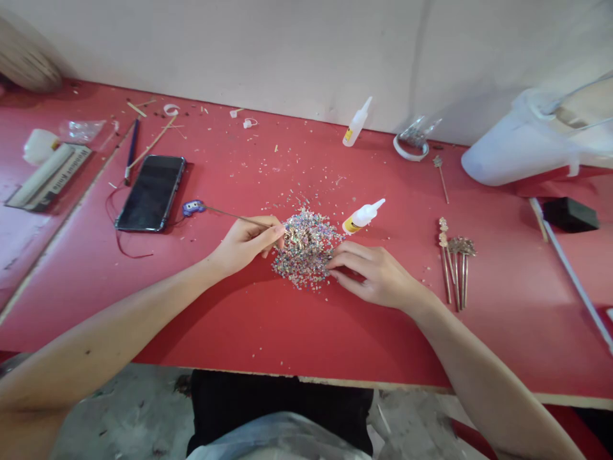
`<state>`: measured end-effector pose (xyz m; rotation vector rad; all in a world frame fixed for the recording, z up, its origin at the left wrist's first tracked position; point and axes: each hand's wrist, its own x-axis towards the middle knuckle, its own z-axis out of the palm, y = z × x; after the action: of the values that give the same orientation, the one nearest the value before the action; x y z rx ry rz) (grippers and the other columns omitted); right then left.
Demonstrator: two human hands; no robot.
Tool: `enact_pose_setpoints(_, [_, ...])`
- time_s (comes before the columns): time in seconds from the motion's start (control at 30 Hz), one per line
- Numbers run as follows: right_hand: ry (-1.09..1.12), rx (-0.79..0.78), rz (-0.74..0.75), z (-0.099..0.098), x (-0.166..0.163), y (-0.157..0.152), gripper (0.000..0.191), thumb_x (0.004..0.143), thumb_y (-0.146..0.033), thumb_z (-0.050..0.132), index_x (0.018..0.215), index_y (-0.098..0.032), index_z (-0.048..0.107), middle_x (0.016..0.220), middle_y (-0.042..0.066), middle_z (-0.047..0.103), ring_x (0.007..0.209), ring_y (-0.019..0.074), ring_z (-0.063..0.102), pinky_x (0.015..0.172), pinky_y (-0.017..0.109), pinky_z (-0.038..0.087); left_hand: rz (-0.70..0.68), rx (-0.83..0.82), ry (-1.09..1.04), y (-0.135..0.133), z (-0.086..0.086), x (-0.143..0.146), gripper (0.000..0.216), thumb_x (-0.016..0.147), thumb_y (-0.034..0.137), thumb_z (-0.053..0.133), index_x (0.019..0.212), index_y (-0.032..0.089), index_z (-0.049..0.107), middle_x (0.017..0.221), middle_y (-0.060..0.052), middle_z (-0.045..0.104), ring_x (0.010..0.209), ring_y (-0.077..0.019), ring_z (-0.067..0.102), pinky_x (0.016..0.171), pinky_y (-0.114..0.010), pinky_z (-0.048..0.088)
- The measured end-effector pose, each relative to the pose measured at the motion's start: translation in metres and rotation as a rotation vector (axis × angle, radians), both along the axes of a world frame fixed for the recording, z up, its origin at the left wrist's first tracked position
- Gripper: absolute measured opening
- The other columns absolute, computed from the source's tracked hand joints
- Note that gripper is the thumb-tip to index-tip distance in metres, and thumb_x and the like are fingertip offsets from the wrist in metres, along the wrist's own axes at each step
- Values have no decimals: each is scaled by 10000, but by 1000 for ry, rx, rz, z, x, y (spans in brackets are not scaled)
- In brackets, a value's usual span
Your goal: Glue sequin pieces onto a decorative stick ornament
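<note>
My left hand (253, 240) is closed in a pinch round a thin hair stick (230, 213). Its shaft points left, and its gold ornate head (297, 237) lies over a pile of small glittering chips (306, 268). At the pile's right edge is my right hand (366, 271), thumb and fingertips drawn together among the chips; anything between them is too small to make out. Just above that hand stands a white glue bottle (363, 216) with a yellow label and a pointed nozzle.
A second glue bottle (357, 122) and a small white dish (410, 148) stand near the wall. Several finished-looking hair sticks (457, 268) lie at right, near a white bucket (514, 137) and a black block (569, 214). Leftward lie a phone (151, 193) and a knife box (50, 177).
</note>
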<state>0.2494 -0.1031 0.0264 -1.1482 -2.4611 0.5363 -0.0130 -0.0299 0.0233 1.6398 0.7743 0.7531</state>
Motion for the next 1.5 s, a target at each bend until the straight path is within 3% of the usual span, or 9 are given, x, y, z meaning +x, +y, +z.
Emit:
enact_pose_setpoints(0.33, [57,-45,-9,-3,2,3,136,948,-221,509,1001,-204,632,960,56,641,811,139,619,707,267,495,-3,-14,-27,1,-6,-2,348,941,358,514,679,154,618,569,18,503,478,-56,429,466,-190,379])
enact_pose_setpoints(0.63, [55,-96,81,0,7,3,110,927,-219,546,976,-206,643,945,48,633,804,128,608,702,254,476,-16,3,-24,1,-2,-1,332,944,319,496,680,154,612,500,44,433,452,-55,403,462,-196,354])
enact_pose_setpoints(1.0, [53,-23,-98,-9,-3,1,134,947,-236,526,1008,-203,641,975,58,640,754,120,612,631,240,481,-10,14,-19,2,-3,-1,347,946,323,505,670,144,618,540,37,471,469,-43,419,469,-184,350])
enact_pose_setpoints(1.17, [63,9,-43,-8,-18,-7,148,953,-240,528,1036,-219,648,980,44,660,778,118,636,652,236,500,-12,3,-29,2,-6,-1,347,949,340,512,684,142,620,575,34,490,473,-39,425,479,-185,372])
enact_pose_setpoints(1.37, [71,88,-202,-9,-12,-2,123,935,-239,549,975,-191,655,937,56,646,764,128,641,650,247,507,-13,7,-36,2,-5,-1,341,948,323,509,680,142,617,589,30,500,472,-35,425,471,-183,368])
enact_pose_setpoints(1.5, [36,74,-176,-10,-17,-3,136,941,-231,541,987,-198,664,959,47,663,735,115,641,607,231,497,-18,25,-26,2,-4,-1,341,950,322,497,681,146,613,544,38,471,465,-42,422,458,-182,352])
